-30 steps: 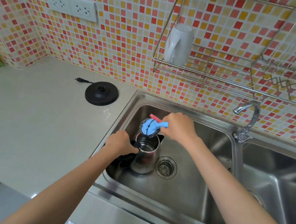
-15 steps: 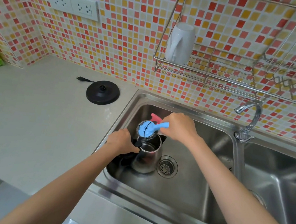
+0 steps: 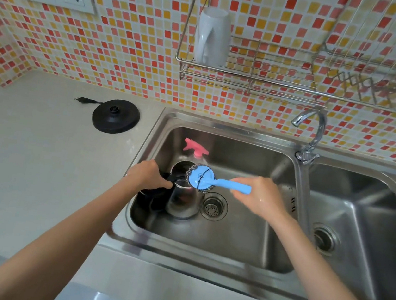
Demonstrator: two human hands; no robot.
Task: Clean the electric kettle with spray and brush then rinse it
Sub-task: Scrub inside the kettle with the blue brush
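Standing upright in the left basin of the sink (image 3: 241, 140), the electric kettle (image 3: 182, 204) was seen with its mouth open, just beside the drain strainer (image 3: 213, 206). Its black handle was gripped by the left hand (image 3: 147, 174), the fingers being curled round it. The blue brush (image 3: 215, 182) was held by its handle in the right hand (image 3: 259, 195), with the fingers closed about the handle's end. The round head, ringed with steel wool, was placed over the right edge of the kettle's mouth; whether it touched the rim could not be told. A spray bottle (image 3: 195, 147) with a pink trigger head was found behind the kettle, in the same basin. The black kettle base (image 3: 115, 116) was set on the tabletop (image 3: 28, 152), left of the sink, its plug laid beside it. A faucet (image 3: 313, 129) was mounted between the two basins. A white mug (image 3: 213, 38) was kept upside down in the wire rack (image 3: 251, 81) on the tiled wall.
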